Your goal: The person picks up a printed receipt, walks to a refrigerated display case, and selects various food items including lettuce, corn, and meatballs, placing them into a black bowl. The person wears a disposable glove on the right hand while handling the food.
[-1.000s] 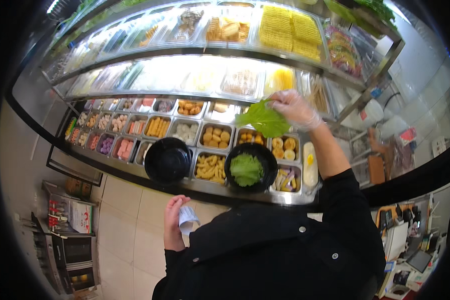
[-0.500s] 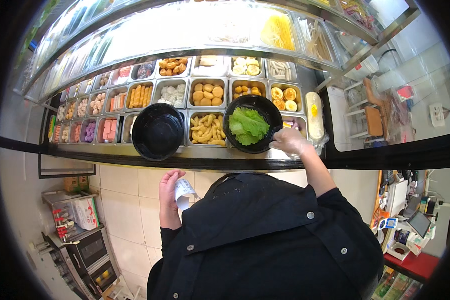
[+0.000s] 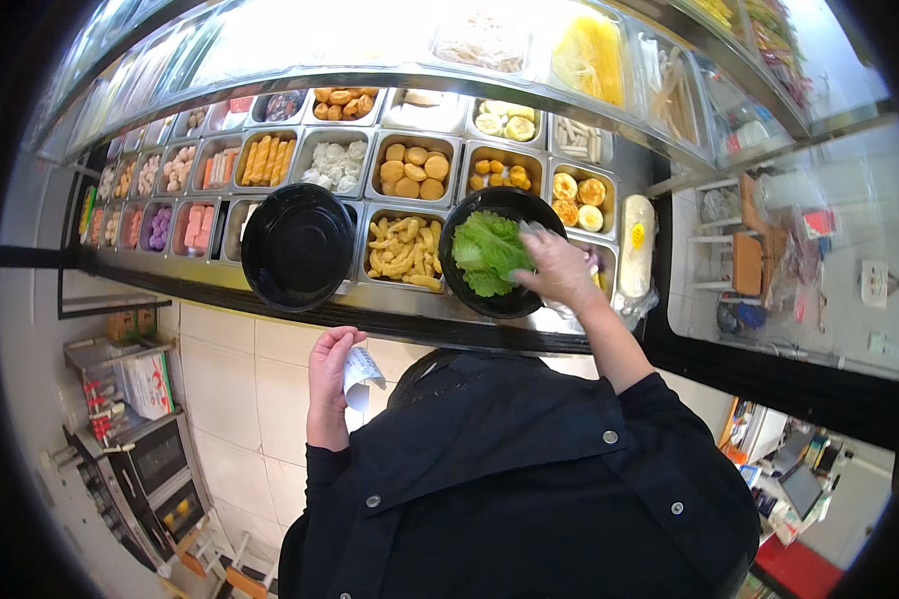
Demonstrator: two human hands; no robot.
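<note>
My left hand (image 3: 329,371) is closed on a curled white paper slip (image 3: 361,376) with print on it, held in front of the counter edge. My right hand (image 3: 559,270), in a clear plastic glove, reaches over the right rim of a black bowl (image 3: 499,307). Its thumb and fingers are spread against green lettuce leaves (image 3: 489,252) inside that bowl; no firm grip shows. To the left, a second black bowl (image 3: 298,247) has nothing in it. Both bowls rest on top of the metal food pans.
Rows of steel pans hold food, including yellow curled pieces (image 3: 406,250), round brown balls (image 3: 412,172) and halved eggs (image 3: 577,200). A wrapped white roll (image 3: 636,245) lies at the right end. A metal-framed shelf (image 3: 410,78) spans above. An oven stack (image 3: 160,459) stands lower left.
My right hand has moved from the right bowl's rim inward onto the lettuce. My left hand still holds the slip. The whole view has turned slightly.
</note>
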